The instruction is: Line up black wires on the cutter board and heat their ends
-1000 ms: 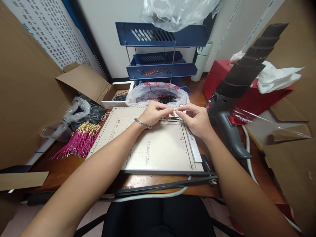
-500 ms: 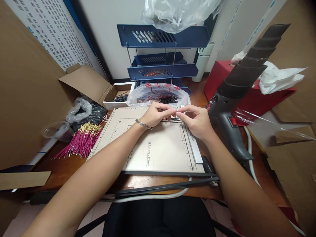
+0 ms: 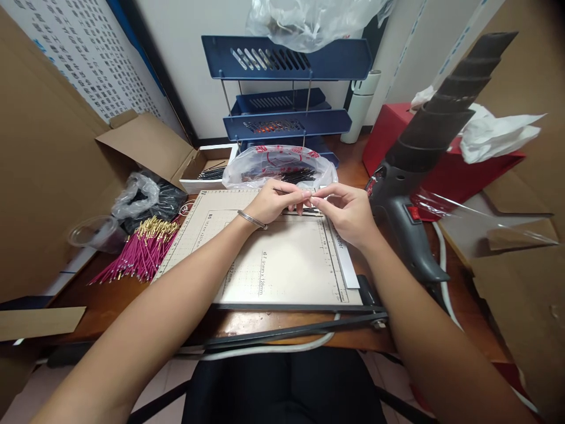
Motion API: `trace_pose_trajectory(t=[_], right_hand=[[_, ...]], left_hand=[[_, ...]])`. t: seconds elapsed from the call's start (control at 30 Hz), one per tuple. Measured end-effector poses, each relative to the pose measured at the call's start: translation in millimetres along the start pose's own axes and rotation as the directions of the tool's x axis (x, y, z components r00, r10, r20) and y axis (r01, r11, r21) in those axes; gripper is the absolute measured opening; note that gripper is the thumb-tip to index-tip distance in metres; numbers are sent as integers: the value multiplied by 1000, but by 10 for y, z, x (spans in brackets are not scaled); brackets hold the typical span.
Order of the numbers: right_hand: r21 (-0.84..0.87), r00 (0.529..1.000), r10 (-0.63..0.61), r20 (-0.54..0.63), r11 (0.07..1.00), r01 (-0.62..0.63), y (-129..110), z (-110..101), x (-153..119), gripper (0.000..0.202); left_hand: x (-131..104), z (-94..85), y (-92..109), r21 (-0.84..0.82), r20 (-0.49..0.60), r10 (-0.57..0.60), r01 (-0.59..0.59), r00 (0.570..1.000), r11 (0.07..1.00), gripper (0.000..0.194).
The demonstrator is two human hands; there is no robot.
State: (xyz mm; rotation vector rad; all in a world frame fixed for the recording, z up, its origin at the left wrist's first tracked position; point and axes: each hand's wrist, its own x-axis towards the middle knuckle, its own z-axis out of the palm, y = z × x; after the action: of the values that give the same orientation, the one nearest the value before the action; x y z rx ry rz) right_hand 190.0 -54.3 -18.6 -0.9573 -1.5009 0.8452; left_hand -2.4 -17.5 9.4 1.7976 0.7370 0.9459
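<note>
My left hand (image 3: 279, 203) and my right hand (image 3: 346, 213) meet fingertip to fingertip above the far right part of a paper cutter board (image 3: 282, 259). Both are closed in a pinch. Whatever lies between the fingertips is too small to make out. Under the fingers, several thin black pieces (image 3: 314, 211) rest on the board. Just beyond the hands is a clear plastic bag (image 3: 238, 175) with red print, holding thin black pieces (image 3: 298, 175). A metal bracelet circles my left wrist.
Magenta sticks with gold ends (image 3: 141, 253) lie left of the board, near an open carton (image 3: 148, 144). A heat gun (image 3: 406, 218) stands at right before a red tissue box (image 3: 384, 132). Blue shelves (image 3: 286, 123) rise behind. The cutter's arm (image 3: 291, 333) runs along the front.
The whole view has shifted slightly. My hands stay pinched together over the board, with only a small movement of the fingers.
</note>
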Motion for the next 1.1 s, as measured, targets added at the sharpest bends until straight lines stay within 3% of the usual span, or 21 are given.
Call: trace_pose_trajectory(t=[0.73,1.1], right_hand=[[-128,999,-26,31,991,29,-73,55,-22,17],[-138,1000,-8,11,990,9,-84,49,-31,19]], left_hand=[[22,24,-8,-28,-15,-6,5,1000,1000,59],[26,11,-62,-14,-7,6,-6,1000,1000,52]])
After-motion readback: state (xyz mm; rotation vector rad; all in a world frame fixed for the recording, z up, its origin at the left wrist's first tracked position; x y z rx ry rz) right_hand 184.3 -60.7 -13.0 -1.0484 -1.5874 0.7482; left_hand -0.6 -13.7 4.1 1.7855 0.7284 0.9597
